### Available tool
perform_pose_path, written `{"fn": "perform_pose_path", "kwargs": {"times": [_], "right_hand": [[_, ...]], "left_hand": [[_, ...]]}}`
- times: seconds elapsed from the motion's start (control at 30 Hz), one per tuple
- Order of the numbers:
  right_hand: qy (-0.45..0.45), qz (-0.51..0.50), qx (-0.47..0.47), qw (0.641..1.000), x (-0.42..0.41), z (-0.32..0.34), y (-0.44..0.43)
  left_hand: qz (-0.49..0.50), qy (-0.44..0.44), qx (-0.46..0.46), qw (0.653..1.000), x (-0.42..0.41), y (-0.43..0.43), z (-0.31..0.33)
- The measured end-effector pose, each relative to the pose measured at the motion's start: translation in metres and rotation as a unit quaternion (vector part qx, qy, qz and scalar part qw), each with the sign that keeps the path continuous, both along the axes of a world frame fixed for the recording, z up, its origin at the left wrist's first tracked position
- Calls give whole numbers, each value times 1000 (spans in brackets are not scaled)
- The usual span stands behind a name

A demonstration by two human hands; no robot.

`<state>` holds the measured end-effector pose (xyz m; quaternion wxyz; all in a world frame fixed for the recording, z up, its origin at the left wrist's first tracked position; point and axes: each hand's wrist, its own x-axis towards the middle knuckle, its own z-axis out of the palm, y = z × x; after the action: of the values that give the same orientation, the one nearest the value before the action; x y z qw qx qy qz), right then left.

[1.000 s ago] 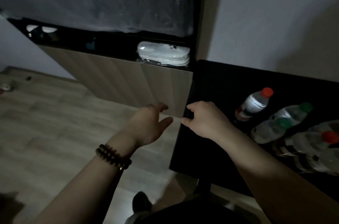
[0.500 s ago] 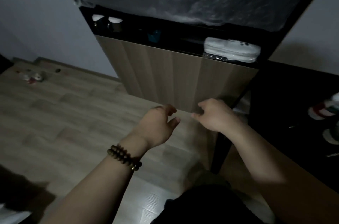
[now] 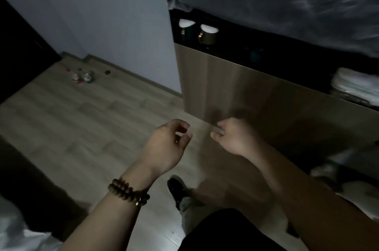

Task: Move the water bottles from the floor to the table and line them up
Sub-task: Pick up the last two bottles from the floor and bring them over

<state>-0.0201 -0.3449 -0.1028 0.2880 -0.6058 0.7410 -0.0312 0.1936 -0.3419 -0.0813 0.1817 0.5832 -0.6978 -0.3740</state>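
Observation:
A small cluster of water bottles [image 3: 83, 77] stands on the wooden floor at the far left, close to the wall, small and blurred. My left hand [image 3: 167, 146], with a bead bracelet on the wrist, hangs in mid-air with loosely curled fingers and holds nothing. My right hand [image 3: 235, 137] is beside it, fingers also loosely curled and empty. Both hands are far from the bottles. The table is out of view.
A wood-fronted cabinet [image 3: 246, 94] stands ahead on the right, with two cups [image 3: 198, 32] and folded white cloth [image 3: 356, 84] on its dark shelf. My foot [image 3: 177, 190] is on the floor below my hands. A dark doorway [image 3: 18, 45] lies at the left.
The view has swung left, away from the black table with its bottles, which has left the frame. The floor bottles have come into clearer view. Both hands stay empty.

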Motion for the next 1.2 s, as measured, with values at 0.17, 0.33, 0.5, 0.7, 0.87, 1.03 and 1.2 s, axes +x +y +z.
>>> {"fn": "perform_pose_path", "kwargs": {"times": [0.17,0.33,0.5,0.7,0.87,1.03,1.2], "right_hand": [[-40,28,11,999,115,2,-123],[-40,80,2,996,230,22,-226],[-36,117,-13,992,344,21,-307],[-22,157,-20,987,491,27,-384],[-49,81,-10,995,598,32,-430],[-55,63,-3,996,681,32,-485],[-64,46,12,997,755,11,-563]], "left_hand": [[50,-20,-6,999,112,-103,13],[117,-29,-23,992,229,-189,31],[157,-17,-20,987,344,-260,16],[138,-4,-20,990,494,-346,-5],[105,-37,3,994,608,-413,6],[95,-49,-1,994,694,-485,12],[94,-64,6,993,770,-565,-3]]}}
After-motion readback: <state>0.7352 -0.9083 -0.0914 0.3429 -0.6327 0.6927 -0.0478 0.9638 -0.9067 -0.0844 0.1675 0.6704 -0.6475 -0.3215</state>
